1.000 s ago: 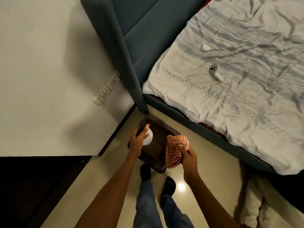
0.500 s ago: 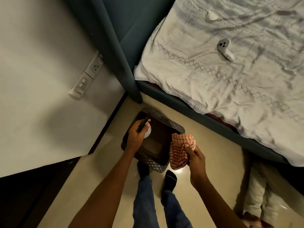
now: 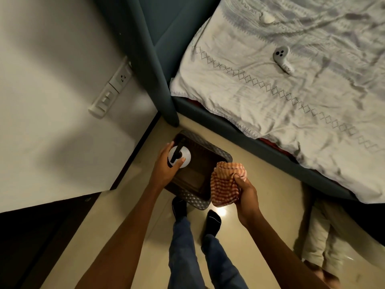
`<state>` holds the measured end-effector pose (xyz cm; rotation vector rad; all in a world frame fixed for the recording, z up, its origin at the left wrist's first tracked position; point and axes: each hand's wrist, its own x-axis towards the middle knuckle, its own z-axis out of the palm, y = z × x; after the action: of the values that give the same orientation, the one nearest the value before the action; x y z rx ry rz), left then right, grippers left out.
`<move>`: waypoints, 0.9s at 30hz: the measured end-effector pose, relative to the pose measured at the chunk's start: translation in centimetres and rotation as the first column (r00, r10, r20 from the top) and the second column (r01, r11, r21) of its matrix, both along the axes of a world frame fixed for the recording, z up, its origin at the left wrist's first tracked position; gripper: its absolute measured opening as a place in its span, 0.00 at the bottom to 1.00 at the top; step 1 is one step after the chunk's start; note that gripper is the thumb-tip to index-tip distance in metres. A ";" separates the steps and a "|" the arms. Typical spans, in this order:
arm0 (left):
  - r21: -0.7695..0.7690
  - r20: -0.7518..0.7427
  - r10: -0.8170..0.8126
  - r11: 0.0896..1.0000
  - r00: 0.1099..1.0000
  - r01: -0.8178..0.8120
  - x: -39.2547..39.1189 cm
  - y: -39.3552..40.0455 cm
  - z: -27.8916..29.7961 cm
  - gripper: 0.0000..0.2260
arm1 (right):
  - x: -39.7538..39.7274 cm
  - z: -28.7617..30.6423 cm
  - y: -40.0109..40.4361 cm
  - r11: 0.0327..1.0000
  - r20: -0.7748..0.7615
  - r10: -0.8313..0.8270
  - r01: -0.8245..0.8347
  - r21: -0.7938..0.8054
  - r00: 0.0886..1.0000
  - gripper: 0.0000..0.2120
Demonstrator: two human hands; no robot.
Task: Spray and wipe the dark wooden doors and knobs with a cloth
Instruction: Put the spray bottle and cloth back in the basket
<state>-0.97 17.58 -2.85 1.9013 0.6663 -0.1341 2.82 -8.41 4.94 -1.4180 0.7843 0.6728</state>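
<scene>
My left hand (image 3: 166, 166) grips a white spray bottle (image 3: 183, 156) with a black trigger head, held over the left end of a dark basket (image 3: 198, 200) that stands on the floor. My right hand (image 3: 246, 189) is closed on a bunched red-and-white checked cloth (image 3: 224, 184), just over the basket's right rim. A dark wooden door (image 3: 31, 236) fills the lower left corner, away from both hands; no knob shows on it.
A bed with a crumpled white sheet (image 3: 291, 90) and a teal headboard (image 3: 154, 59) lies ahead and to the right. A grey controller (image 3: 282, 59) rests on the sheet. A switch and socket panel (image 3: 111, 90) is on the white wall. Another person's legs (image 3: 318, 243) stand at right.
The view has tilted down and closer to the floor. The spray bottle now shows more fully in my left hand over the basket; my right hand keeps the cloth by the basket's rim.
</scene>
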 end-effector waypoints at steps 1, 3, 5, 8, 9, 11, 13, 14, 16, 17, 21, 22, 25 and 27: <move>0.037 0.032 0.064 0.997 0.997 -0.066 -0.6 -0.3 1.4 0.30 | 0.0 0.7 0.1 0.999 -0.015 -0.016 0.016 0.028 1.000 0.15; 0.098 0.136 0.197 0.973 0.971 -0.211 -2.1 -1.7 4.3 0.26 | 0.1 2.1 0.4 0.995 -0.041 -0.040 0.044 0.094 0.998 0.14; -0.002 0.153 0.279 0.959 0.948 -0.282 -3.8 -4.0 7.6 0.20 | 0.1 4.1 0.5 0.986 -0.062 -0.048 0.057 0.157 0.997 0.15; -0.331 -0.054 0.244 0.911 0.968 -0.248 -5.4 -7.8 12.3 0.20 | -0.2 6.9 0.6 0.970 -0.046 -0.014 0.025 0.241 0.999 0.16; -0.422 -0.080 0.218 0.876 0.973 -0.231 -5.8 -8.8 13.4 0.22 | -0.3 8.0 0.6 0.962 -0.031 0.005 0.003 0.273 1.000 0.18; -0.562 -0.074 0.233 0.793 0.970 -0.233 -6.3 -10.1 15.0 0.27 | -0.6 10.0 0.7 0.946 0.007 0.077 -0.075 0.315 0.997 0.26; -0.592 -0.094 0.275 0.757 0.957 -0.276 -6.2 -10.8 16.2 0.28 | -0.8 11.8 1.1 0.934 0.088 0.167 -0.186 0.304 0.982 0.28; -0.559 -0.098 0.302 0.771 0.948 -0.303 -6.3 -11.1 17.3 0.24 | -1.0 13.0 1.1 0.932 0.141 0.210 -0.242 0.270 0.967 0.26; -0.490 -0.087 0.351 0.800 0.932 -0.347 -5.9 -11.2 18.4 0.17 | -0.9 14.2 1.3 0.932 0.225 0.284 -0.323 0.165 0.932 0.21; -0.481 -0.075 0.369 0.800 0.926 -0.358 -6.0 -11.3 19.0 0.18 | -0.9 14.9 1.1 0.922 0.257 0.329 -0.368 0.123 0.909 0.23; -0.536 -0.059 0.413 0.755 0.909 -0.378 -6.8 -12.3 21.2 0.17 | -1.9 17.0 -0.8 0.852 0.389 0.489 -0.524 -0.021 0.781 0.33; -0.556 -0.068 0.427 0.734 0.902 -0.390 -7.1 -12.5 21.5 0.16 | -2.2 17.1 -1.5 0.817 0.443 0.538 -0.572 -0.068 0.717 0.34; -0.592 -0.109 0.455 0.684 0.884 -0.426 -7.5 -12.8 22.5 0.15 | -2.6 16.1 -3.2 0.623 0.530 0.740 -0.720 -0.306 0.415 0.34; -0.592 -0.129 0.449 0.680 0.884 -0.432 -7.5 -12.7 23.1 0.17 | -2.4 16.0 -3.5 0.492 0.494 0.822 -0.792 -0.362 0.285 0.34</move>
<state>-8.45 4.92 20.21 1.0763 0.9205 -0.0047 0.45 -11.88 20.91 -1.9222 -0.5832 0.8602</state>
